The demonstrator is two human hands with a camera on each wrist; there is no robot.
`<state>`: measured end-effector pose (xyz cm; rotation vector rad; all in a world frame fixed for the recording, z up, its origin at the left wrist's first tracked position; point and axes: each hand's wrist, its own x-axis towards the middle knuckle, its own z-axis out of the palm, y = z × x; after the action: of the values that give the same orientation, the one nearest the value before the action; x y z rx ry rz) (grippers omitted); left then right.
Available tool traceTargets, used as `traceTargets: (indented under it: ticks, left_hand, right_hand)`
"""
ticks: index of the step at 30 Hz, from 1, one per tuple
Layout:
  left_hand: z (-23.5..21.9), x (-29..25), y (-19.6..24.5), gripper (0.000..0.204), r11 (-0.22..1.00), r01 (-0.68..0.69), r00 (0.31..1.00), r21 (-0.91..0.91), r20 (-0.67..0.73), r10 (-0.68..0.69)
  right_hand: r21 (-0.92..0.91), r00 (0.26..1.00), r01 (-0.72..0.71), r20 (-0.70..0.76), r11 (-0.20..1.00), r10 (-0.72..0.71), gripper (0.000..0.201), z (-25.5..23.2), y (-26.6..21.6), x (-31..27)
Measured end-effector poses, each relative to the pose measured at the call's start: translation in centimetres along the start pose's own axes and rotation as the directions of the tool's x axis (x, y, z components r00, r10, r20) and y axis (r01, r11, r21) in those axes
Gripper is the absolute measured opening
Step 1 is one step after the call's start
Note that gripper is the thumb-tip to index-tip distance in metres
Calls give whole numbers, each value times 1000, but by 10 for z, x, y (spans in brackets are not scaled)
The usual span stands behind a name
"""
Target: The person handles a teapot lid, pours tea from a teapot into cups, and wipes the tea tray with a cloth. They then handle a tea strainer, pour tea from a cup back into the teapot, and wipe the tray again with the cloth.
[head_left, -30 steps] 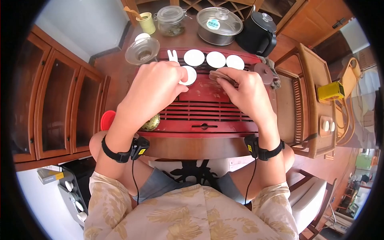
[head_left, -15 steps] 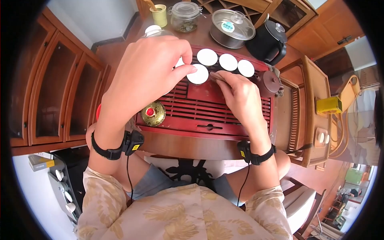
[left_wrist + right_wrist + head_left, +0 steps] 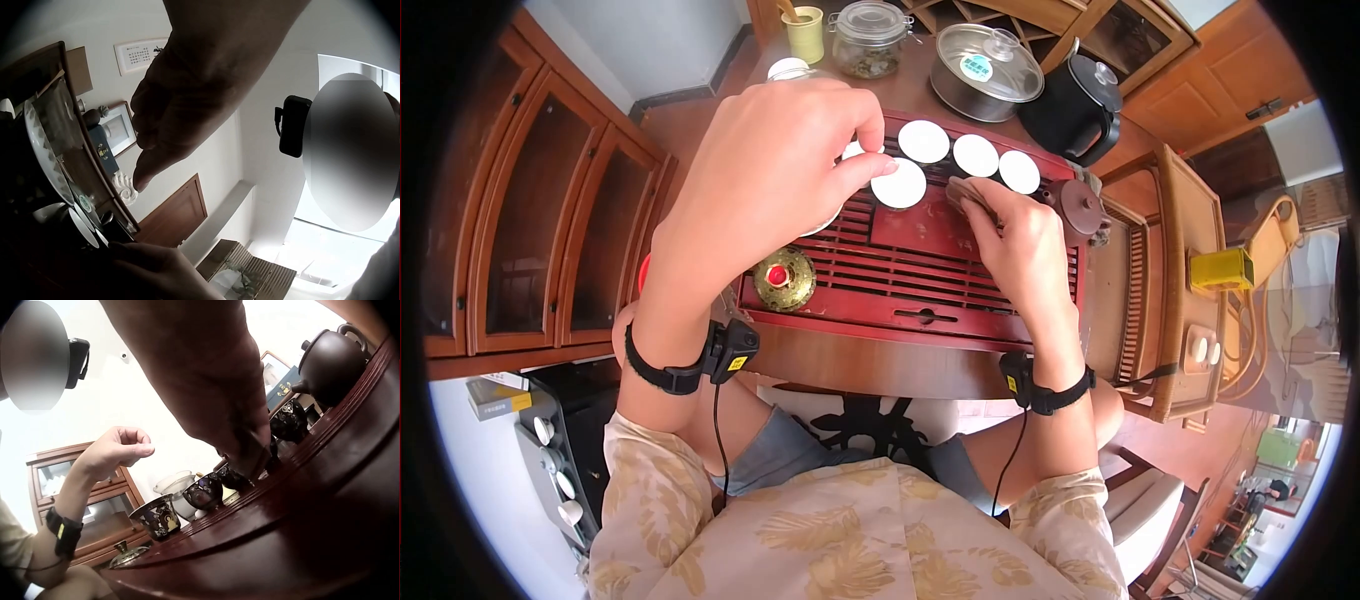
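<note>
My left hand [image 3: 775, 165] is raised over the left of the red tea tray [image 3: 900, 318], its fingers loosely curled and nothing visible in it. In the head view its thumb overlaps a white-lined teacup [image 3: 902, 188]. From the right wrist the hand [image 3: 115, 453] shows up in the air, above the dark patterned cups [image 3: 205, 490]. My right hand [image 3: 1022, 245] pinches a small folded brown cloth [image 3: 966, 193] just right of that cup. Three more teacups [image 3: 924, 141] stand in a row behind. A gold-green lid with a red knob [image 3: 784, 280] lies at the tray's front left.
A brown clay teapot [image 3: 1080, 207] stands on the tray's right end. Behind the tray are a black kettle [image 3: 1075, 105], a lidded steel pot [image 3: 985, 80], a glass jar [image 3: 868, 42] and a pale green holder [image 3: 804, 35]. A wicker cart [image 3: 1175, 260] is at the right.
My left hand has risen from beside the front teacup. My right hand has drawn slightly right with the cloth, away from that cup. The head view has shifted, showing the lid fully.
</note>
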<state>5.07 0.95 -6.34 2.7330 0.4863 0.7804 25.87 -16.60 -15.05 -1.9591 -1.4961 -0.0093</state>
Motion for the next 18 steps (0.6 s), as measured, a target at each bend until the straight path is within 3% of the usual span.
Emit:
traceTargets:
  ticks: [4, 7, 10, 13, 16, 18]
  left_hand:
    - [1, 1, -1, 22, 1000, -4, 1000, 0, 0, 4]
    - [1, 1, -1, 22, 1000, -6, 1000, 3, 2, 6]
    - [0, 1, -1, 22, 1000, 11, 1000, -1, 8, -11]
    - [-1, 1, -1, 22, 1000, 10, 1000, -14, 1, -10]
    - [-1, 1, -1, 22, 1000, 15, 1000, -15, 3, -14]
    - [0, 2, -1, 22, 1000, 18, 1000, -15, 11, -18]
  right_hand:
    - [-27, 993, 21, 116, 999, -18, 22, -8, -12, -2]
    - [113, 982, 61, 173, 992, -80, 22, -10, -13, -5]
    - [50, 994, 49, 100, 998, -53, 23, -9, -9, -5]
    - [-60, 968, -100, 224, 993, 111, 24, -24, -15, -2]
    - [-30, 967, -46, 249, 998, 52, 23, -27, -19, -3]
    - [2, 998, 3, 67, 1000, -3, 15, -15, -14, -2]
